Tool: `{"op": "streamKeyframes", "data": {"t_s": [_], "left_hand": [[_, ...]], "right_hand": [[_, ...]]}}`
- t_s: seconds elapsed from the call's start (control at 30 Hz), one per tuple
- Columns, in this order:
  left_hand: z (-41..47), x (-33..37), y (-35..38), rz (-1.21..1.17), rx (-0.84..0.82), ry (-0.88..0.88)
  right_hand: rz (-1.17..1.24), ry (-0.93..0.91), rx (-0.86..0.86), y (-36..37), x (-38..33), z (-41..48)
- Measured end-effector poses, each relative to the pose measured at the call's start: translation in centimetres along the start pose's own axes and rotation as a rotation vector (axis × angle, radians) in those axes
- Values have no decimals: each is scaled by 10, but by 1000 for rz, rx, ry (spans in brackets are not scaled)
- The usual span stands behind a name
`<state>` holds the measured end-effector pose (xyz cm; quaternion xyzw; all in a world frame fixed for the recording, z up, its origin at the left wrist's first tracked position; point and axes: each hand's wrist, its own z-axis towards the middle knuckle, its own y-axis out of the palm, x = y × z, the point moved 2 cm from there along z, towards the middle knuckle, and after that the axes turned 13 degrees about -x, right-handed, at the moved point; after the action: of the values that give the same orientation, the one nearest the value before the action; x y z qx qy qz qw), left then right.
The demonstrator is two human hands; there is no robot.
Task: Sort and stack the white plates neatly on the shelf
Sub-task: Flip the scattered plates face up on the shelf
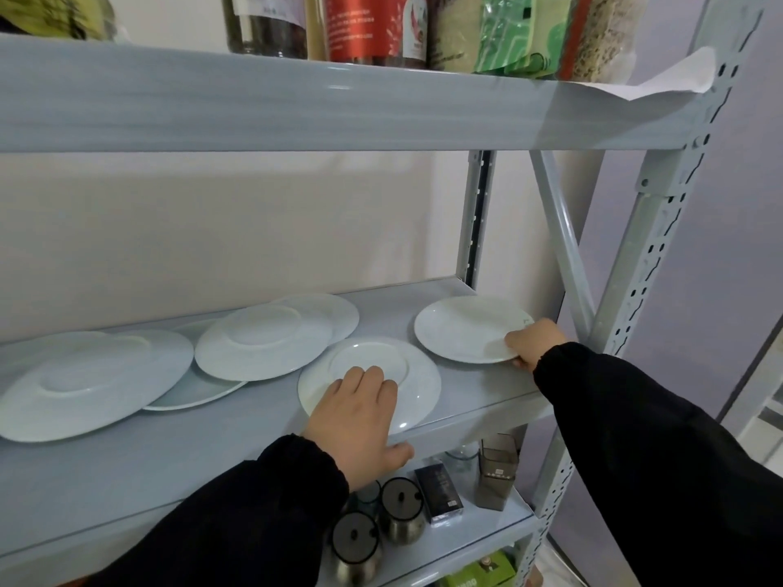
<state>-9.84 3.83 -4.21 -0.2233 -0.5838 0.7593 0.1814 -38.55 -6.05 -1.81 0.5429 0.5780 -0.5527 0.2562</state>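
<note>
Several white plates lie scattered on the grey shelf [203, 455]. A large plate [84, 383] lies upside down at the left, overlapping another plate [203, 391]. In the middle an upside-down plate [262, 345] rests partly on the plate behind it [330, 315]. My left hand [356, 421] grips the near rim of the front upside-down plate [415, 383], fingers on top and thumb at the shelf's front edge. My right hand [531, 345] pinches the near right rim of the upright plate [462, 328] at the shelf's right end.
The upper shelf [296, 108] carries jars and bags of food. On the lower shelf stand metal canisters [400, 512], a black box [440, 493] and a grey container [498, 476]. A diagonal brace [559, 235] and a perforated post [652, 230] bound the right side.
</note>
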Motion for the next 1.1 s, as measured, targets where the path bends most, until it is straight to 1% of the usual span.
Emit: {"op": "streamKeyframes", "data": {"t_s": [0.07,0.1,0.2,0.23,0.27,0.3,0.37,0.4,0.43,0.47,0.53,0.6,0.63,0.7,0.87,1.1], "left_hand": [[-3,-3,3,2,-18,-5],[-4,-6,3,-5,-31,-12],[-9,-12,-1,-64,-83,-13],[-12,-15,-4,-99,-95,-10],[-14,-20,-6,-149,-98,-17],[-17,-27,-8,-199,-86,-35],[-22,-45,-16,-284,-34,-92],[-26,-57,-18,-321,-13,-132],[-31,-69,-19,-355,-7,-180],[-36,-78,-18,-382,-17,-224],[-48,-87,-14,-415,-86,-281],[-57,-82,-8,-446,-188,-289],[-59,-78,-5,-463,-228,-278],[-61,-70,-3,-476,-273,-255],[-61,-67,-5,-482,-258,-250],[-63,-58,-6,-345,-329,-262]], "right_hand": [[-337,-30,47,-3,2,4],[-456,-36,67,-3,3,5],[-690,-52,136,-2,4,3],[-740,-121,174,0,2,-1],[-747,-233,179,6,0,-7],[-732,-380,134,16,-4,-20],[-763,-675,-89,47,-12,-53],[-811,-777,-215,65,-15,-72],[-865,-820,-325,82,-16,-88],[-920,-803,-411,97,-15,-100],[-1001,-635,-521,116,-9,-108],[-1010,-502,-542,124,-4,-105],[-1015,-479,-533,125,-2,-102],[-1021,-481,-532,127,-1,-101],[-994,-487,-583,119,-6,-111],[-1081,-530,-560,120,0,-119]]}}
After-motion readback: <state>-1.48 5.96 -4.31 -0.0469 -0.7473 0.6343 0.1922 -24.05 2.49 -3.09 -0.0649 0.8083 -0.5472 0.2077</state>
